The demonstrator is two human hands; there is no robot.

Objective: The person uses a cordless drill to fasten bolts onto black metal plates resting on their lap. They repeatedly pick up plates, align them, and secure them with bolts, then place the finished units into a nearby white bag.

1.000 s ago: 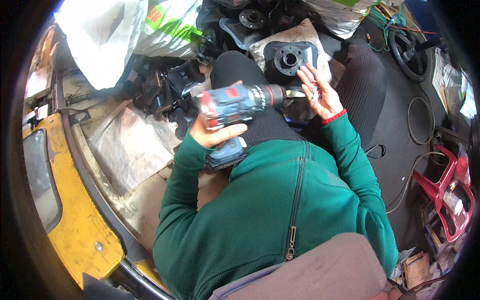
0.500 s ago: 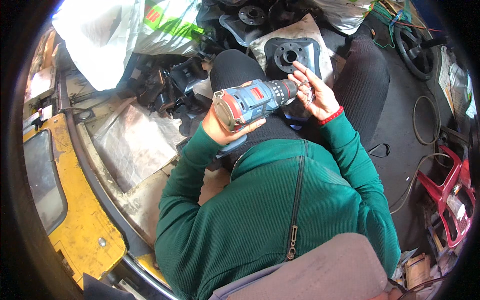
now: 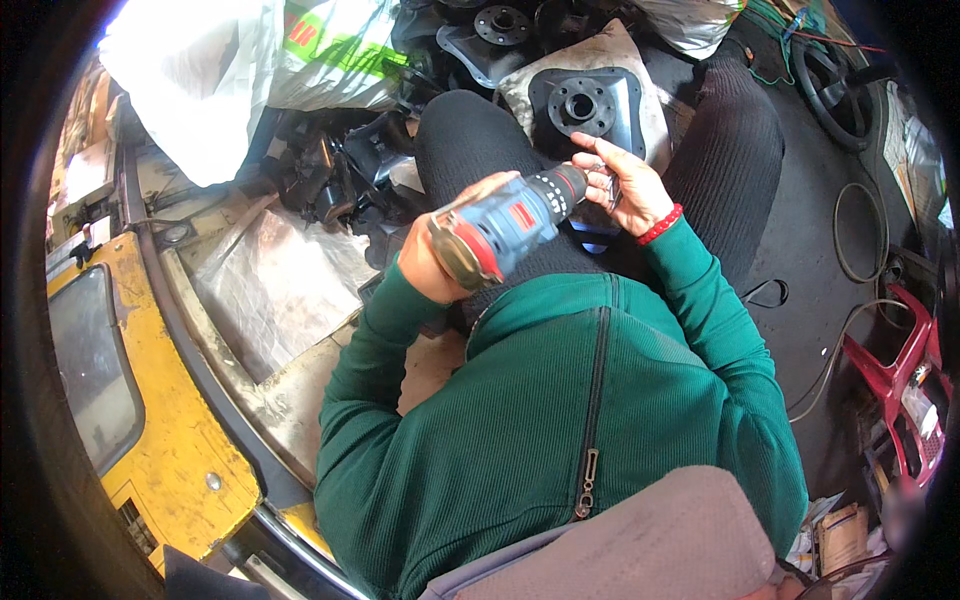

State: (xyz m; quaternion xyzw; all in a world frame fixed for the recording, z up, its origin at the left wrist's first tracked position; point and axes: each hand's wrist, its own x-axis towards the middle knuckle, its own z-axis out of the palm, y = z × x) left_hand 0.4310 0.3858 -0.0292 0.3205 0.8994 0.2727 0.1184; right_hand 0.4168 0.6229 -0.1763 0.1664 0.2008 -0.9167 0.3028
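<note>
My left hand (image 3: 432, 262) is wrapped round a blue and red cordless drill (image 3: 505, 228), which points up and to the right over my lap. At the drill's black chuck (image 3: 562, 192) my right hand (image 3: 630, 187) holds small shiny metal pieces, too small to name, in partly curled fingers, with the index finger stretched out. Whether those fingers touch the chuck, I cannot tell. Just beyond lies a black square flanged part (image 3: 617, 108) with a round hub and a ring of holes, on a dirty pale pad (image 3: 520, 84) between my knees.
Another black flanged part (image 3: 502, 27) lies farther off. White plastic bags (image 3: 190, 100) and a pile of black parts (image 3: 375, 150) sit at the left, beyond a yellow panel (image 3: 190, 440). On the right are a steering wheel (image 3: 828, 110), a cable (image 3: 840, 235) and a red plastic frame (image 3: 890, 375).
The drill has tilted, its rear end swinging slightly down and its chuck turning more upward. My left hand has turned with it. My right hand has shifted slightly left, its fingers more curled.
</note>
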